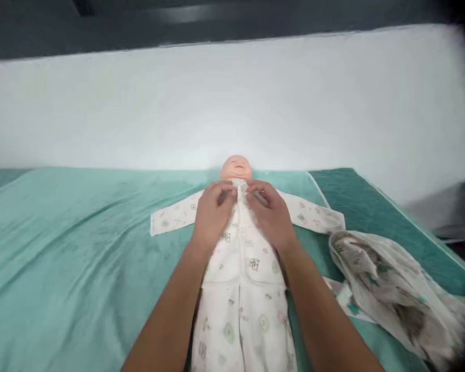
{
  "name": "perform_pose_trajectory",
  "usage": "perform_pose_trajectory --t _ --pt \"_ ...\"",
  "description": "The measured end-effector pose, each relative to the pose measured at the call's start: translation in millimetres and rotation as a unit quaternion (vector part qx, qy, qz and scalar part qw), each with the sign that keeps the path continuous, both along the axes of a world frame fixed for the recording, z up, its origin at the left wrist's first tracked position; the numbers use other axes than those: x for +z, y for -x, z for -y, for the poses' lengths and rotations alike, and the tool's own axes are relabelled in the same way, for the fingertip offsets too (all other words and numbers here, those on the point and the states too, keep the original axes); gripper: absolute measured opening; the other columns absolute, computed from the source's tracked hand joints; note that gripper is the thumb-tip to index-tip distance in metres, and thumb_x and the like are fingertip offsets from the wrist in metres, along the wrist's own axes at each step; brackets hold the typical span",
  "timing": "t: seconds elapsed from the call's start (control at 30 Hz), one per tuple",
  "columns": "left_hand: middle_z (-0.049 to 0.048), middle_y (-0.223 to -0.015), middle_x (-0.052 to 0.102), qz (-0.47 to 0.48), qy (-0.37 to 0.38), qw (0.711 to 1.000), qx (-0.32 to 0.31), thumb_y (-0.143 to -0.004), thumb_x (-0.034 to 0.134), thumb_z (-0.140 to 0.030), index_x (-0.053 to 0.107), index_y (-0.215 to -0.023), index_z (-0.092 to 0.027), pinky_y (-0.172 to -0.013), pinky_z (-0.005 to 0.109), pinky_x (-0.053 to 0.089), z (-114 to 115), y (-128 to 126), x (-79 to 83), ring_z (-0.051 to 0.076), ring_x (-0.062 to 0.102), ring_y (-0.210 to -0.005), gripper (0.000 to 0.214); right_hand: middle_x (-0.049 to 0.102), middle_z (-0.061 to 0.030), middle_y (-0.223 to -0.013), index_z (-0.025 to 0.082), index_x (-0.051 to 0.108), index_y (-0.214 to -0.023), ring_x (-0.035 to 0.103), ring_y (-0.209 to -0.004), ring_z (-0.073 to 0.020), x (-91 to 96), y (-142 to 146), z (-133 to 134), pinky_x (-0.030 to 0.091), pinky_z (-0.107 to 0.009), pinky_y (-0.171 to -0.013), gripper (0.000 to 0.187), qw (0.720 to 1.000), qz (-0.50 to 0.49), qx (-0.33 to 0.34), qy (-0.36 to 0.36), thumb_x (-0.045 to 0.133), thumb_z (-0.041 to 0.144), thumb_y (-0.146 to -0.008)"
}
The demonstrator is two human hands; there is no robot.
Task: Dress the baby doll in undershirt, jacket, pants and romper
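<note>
"Fingers [225, 187] of the left hand [213, 213]: placed how?"

"Bent inward, with thumb close to forefinger, at the chest of a printed white sleepsuit [241, 258], just below the collar. Cannot tell whether pinching any fabric."

"And on the right hand [274, 214]?"

"Curled much the same, with thumb and forefinger slightly apart, across the front band from the left. Cannot tell about a grip there either."

"And the sleepsuit's place?"

"Stretched out below the head of a baby doll [237, 168], with sleeves spread to both sides, over a green cloth [81, 243]."

"Anything beside?"

"Near the right-hand cuff, a crumpled printed cloth [414, 274]; behind, a white wall [232, 103]."
</note>
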State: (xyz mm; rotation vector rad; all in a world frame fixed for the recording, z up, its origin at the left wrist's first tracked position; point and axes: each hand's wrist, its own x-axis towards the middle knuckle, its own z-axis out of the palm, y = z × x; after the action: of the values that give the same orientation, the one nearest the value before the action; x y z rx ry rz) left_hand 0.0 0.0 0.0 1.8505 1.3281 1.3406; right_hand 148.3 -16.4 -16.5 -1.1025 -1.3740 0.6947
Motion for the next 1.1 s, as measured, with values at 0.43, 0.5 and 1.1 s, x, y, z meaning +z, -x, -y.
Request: perform_pose_trajectory --t 0.43,0.5,1.1 --pt "0.0020 -0.132 0.063 0.028 0.029 0.998 -0.042 -0.090 0.063 -0.032 0.071 -0.096 -0.026 -0.110 0.039 0.040 26 10 -8.1 0.021 0.054 -0.128 0.011 0.060 0.0000 -0.137 0.029 0.069 -0.093 0.049 -0.132 -0.0243 -5.6 0 27 0.036 -0.045 -0.111 0.011 0.999 0.002 0.002 0.048 0.064 0.036 -0.087" --pt "0.0014 -0.133 0.062 0.033 0.048 0.997 -0.042 -0.089 0.065 -0.032 0.071 -0.091 -0.026 -0.107 0.039 0.041 26 9 -6.8 0.022 0.054 -0.127 0.009 0.059 0.0003 -0.139 0.028 0.071 -0.090 0.050 -0.131 -0.0268 -3.7 -2 24 0.037 -0.047 -0.109 0.015 0.997 0.000 0.014 0.075 0.066 0.041 -0.085" --pt "-0.0021 -0.137 0.057 0.013 0.103 0.993 -0.058 -0.087 0.065 -0.033 0.071 -0.085 -0.027 -0.097 0.039 0.049 26 11 -0.3 0.025 0.052 -0.126 0.009 0.057 0.0031 -0.140 0.027 0.071 -0.079 0.056 -0.119 -0.0254 6.6 -2 18 0.045 -0.042 -0.096 0.015 0.991 -0.006 0.029 0.128 0.066 0.040 -0.082"
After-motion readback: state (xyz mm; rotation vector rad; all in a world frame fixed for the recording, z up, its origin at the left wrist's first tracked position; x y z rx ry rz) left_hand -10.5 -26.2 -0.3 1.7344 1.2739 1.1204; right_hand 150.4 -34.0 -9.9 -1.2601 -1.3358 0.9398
